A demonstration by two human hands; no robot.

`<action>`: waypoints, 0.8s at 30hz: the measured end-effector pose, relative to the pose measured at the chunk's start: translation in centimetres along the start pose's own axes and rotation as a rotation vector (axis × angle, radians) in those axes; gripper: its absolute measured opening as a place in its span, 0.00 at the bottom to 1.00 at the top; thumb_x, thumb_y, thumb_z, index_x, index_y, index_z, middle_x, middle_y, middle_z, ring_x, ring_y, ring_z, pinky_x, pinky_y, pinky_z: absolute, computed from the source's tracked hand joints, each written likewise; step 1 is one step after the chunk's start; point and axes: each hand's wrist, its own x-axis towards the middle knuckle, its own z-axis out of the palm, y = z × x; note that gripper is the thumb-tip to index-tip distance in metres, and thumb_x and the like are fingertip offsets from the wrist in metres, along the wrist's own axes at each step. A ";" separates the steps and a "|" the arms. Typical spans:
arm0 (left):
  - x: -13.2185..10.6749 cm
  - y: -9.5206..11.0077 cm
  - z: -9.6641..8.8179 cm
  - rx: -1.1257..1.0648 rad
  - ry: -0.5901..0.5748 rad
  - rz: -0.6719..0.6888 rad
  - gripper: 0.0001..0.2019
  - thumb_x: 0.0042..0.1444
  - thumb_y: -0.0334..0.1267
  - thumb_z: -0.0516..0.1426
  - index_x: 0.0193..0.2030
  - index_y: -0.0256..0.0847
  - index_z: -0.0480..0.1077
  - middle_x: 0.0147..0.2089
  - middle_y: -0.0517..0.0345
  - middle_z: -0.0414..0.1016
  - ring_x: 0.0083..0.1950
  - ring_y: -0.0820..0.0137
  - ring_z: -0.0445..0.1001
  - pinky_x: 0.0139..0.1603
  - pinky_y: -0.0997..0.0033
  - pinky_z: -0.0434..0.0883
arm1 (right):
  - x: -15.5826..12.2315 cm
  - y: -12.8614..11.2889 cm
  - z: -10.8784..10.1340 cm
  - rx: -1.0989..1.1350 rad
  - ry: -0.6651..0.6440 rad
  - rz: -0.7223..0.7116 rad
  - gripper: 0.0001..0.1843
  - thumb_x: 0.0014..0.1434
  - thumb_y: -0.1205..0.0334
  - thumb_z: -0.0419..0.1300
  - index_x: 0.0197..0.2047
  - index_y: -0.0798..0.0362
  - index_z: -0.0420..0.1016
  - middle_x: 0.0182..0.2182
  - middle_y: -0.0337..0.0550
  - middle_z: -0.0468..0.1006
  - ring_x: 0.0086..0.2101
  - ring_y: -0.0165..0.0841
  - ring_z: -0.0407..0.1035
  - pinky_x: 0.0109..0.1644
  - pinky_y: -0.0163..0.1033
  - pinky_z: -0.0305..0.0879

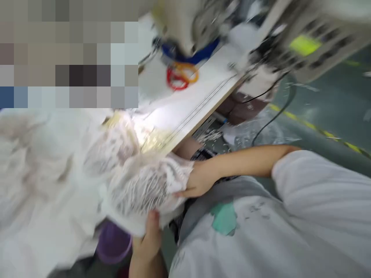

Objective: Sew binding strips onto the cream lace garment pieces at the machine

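A piece of white lace fabric (142, 189), with a rounded, cup-like shape, is stretched between my two hands near the edge of the white table. My left hand (149, 229), low in the view, grips its near edge with the thumb on top; the other fingers are hidden beneath. From the right, my right hand (199, 179) holds the other side, its fingers partly under the lace. Just beyond lies another rounded lace part (113, 148), which seems joined to the piece I hold, though blur makes this uncertain.
A blurred sewing machine (188, 27) stands at the back of the white table (199, 102). Scissors with red and orange handles (182, 75) lie before it. White fabric (37, 193) is heaped at left, above a purple bin (113, 243). A dark cable (285, 104) hangs at right.
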 end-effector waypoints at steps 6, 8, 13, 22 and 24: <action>-1.1 -4.0 0.1 -0.060 0.261 0.181 0.24 0.54 0.49 0.56 0.56 0.44 0.67 0.56 0.51 0.70 0.66 0.60 0.56 0.68 0.62 0.52 | -1.9 0.5 0.8 0.014 0.095 0.006 0.24 0.65 0.59 0.38 0.44 0.57 0.74 0.43 0.53 0.77 0.49 0.43 0.67 0.55 0.50 0.62; -0.8 -3.6 0.5 -0.055 0.294 0.241 0.20 0.57 0.46 0.55 0.55 0.43 0.68 0.55 0.52 0.70 0.66 0.61 0.56 0.68 0.63 0.51 | -1.9 0.6 0.5 0.051 0.118 -0.006 0.21 0.64 0.58 0.41 0.48 0.54 0.71 0.47 0.51 0.75 0.53 0.40 0.64 0.59 0.51 0.58; -0.9 -2.7 1.0 -0.105 0.359 0.263 0.19 0.60 0.47 0.51 0.55 0.43 0.68 0.54 0.54 0.71 0.65 0.61 0.56 0.69 0.60 0.51 | -1.8 0.6 -0.3 0.126 0.229 0.023 0.18 0.63 0.59 0.49 0.51 0.57 0.69 0.48 0.50 0.75 0.53 0.39 0.65 0.59 0.50 0.60; -2.3 -1.3 1.3 -0.322 0.258 0.039 0.24 0.56 0.55 0.53 0.53 0.43 0.68 0.51 0.52 0.73 0.64 0.59 0.58 0.66 0.58 0.57 | -3.4 0.5 1.2 0.385 0.248 0.395 0.19 0.58 0.49 0.55 0.37 0.55 0.79 0.35 0.40 0.81 0.39 0.33 0.74 0.44 0.37 0.69; -2.4 -1.4 0.9 -0.376 0.124 0.011 0.22 0.56 0.55 0.52 0.50 0.43 0.71 0.49 0.52 0.74 0.63 0.59 0.60 0.64 0.58 0.59 | -3.9 0.6 1.3 0.401 0.228 0.361 0.17 0.59 0.51 0.54 0.38 0.53 0.79 0.36 0.40 0.81 0.40 0.32 0.74 0.44 0.36 0.68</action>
